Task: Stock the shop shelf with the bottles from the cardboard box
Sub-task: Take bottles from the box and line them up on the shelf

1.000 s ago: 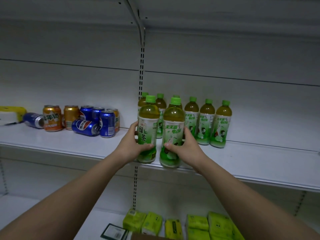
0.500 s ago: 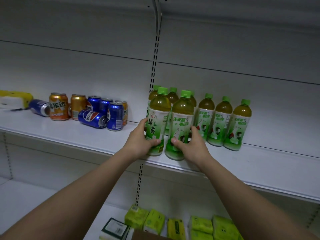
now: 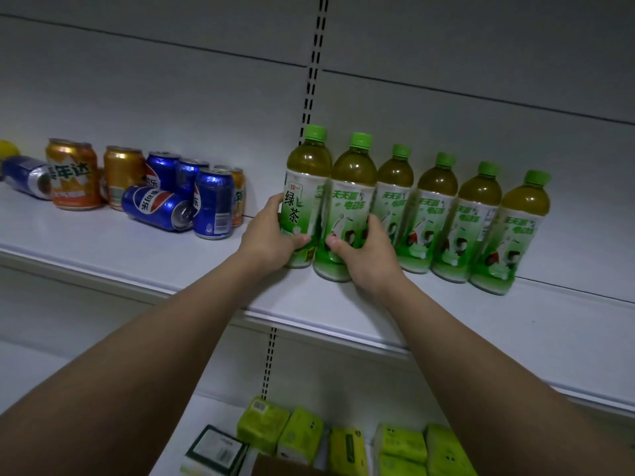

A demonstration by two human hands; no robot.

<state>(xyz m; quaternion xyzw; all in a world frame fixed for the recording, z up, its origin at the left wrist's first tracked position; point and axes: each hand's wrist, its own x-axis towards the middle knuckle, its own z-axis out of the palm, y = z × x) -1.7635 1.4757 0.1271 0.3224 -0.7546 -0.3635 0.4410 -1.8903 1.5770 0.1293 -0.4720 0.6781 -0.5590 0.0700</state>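
While both stand upright on the white shelf [image 3: 446,324], the left hand [image 3: 271,240] grips one green tea bottle [image 3: 304,197] and the right hand [image 3: 366,255] grips its neighbour [image 3: 347,204], seemingly touching; four more bottles [image 3: 460,221] line up rightward.

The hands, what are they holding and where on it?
Left hand grips the leftmost bottle at its lower label; right hand grips the second bottle low down.

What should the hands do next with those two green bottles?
Probably let go. The left hand and right hand each hold a bottle standing upright on the shelf, lined up beside the other bottles.
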